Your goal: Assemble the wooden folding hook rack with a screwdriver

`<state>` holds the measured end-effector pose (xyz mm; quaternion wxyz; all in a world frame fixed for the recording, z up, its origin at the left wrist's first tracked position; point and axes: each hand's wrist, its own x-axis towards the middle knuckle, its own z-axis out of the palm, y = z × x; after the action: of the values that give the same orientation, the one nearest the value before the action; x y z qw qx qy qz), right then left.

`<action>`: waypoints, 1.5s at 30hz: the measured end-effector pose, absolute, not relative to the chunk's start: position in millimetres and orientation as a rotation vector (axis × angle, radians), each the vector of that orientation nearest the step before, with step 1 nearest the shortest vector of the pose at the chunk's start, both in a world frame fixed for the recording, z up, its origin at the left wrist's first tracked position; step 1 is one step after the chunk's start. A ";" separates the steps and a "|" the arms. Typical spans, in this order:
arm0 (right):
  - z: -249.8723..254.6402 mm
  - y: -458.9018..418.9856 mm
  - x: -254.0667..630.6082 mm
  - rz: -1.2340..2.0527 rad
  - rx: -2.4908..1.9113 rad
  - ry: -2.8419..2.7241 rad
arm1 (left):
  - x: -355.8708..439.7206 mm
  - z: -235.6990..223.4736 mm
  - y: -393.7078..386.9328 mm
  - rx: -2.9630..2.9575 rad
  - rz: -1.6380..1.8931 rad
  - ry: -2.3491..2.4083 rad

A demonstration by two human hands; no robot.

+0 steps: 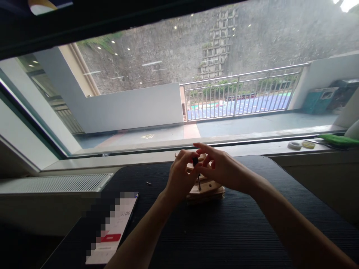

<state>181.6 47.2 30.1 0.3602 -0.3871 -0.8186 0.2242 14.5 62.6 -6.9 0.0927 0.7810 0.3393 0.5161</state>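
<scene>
Taking the wooden piece, near the middle of the dark table, as the clock's centre. Can see at 9 o'clock a small metal pin, loose on the tabletop. Can see at 8 o'clock a phone, face up and partly blurred out, with its near corner just behind the left forearm. Further out at 9, past the table, can make out a slatted vent.

At 2 o'clock, on the windowsill, can see a white roll of tape beside a yellow roll, then a green cloth. Through the glass at 1, can see a railing.

Outside at 2, can make out a teal bin; cannot tell what lies inside.

With the left hand, at 10 o'clock, pinching a thin screwdriver by its black handle, shaft down to the wood. With the right hand, at 1, bending thumb and fingers close about the handle; cannot tell whether clamped. Behind both hands, losing sight of the wood's far part.
</scene>
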 end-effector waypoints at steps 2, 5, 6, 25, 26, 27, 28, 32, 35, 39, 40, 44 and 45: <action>32.7 55.2 174.0 0.660 -1.008 -2.099 | 10.3 -6.3 64.3 2.318 1.491 1.055; 30.8 63.9 172.2 0.741 -1.002 -2.054 | 6.3 -5.5 65.4 2.322 1.493 1.127; 30.1 65.4 173.6 0.775 -0.988 -2.041 | 5.8 -5.2 65.5 2.327 1.510 1.139; 18.9 64.9 176.5 0.589 -1.075 -2.219 | -2.9 -8.3 41.4 2.392 0.934 1.272; 17.6 65.8 176.9 0.580 -1.077 -2.217 | -4.0 -12.0 37.6 2.453 0.819 1.307; 15.8 66.7 177.0 0.569 -1.070 -2.214 | -4.0 -16.2 34.2 2.527 0.748 1.343; 13.7 67.5 176.8 0.558 -1.060 -2.215 | -3.1 -20.7 31.3 2.588 0.707 1.389; 8.9 65.8 173.3 0.510 -1.073 -2.236 | 3.9 -35.3 25.0 2.757 0.609 1.540; 11.6 59.1 169.7 0.470 -1.069 -2.263 | 6.0 -39.0 24.9 2.783 0.558 1.559; 17.4 51.4 164.8 0.399 -1.073 -2.300 | 3.4 -37.3 27.0 2.776 0.505 1.510; 18.1 50.7 163.8 0.387 -1.069 -2.308 | 2.5 -36.5 27.6 2.774 0.507 1.496; 16.9 51.7 162.0 0.364 -1.043 -2.332 | 0.0 -32.1 30.8 2.770 0.518 1.454; 16.1 52.4 162.1 0.353 -1.039 -2.333 | -0.1 -30.8 31.9 2.772 0.511 1.447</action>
<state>162.1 52.4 16.1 0.2778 -0.3872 -0.8693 0.1314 -0.1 31.9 -30.8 -0.0136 0.8748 0.4566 0.1613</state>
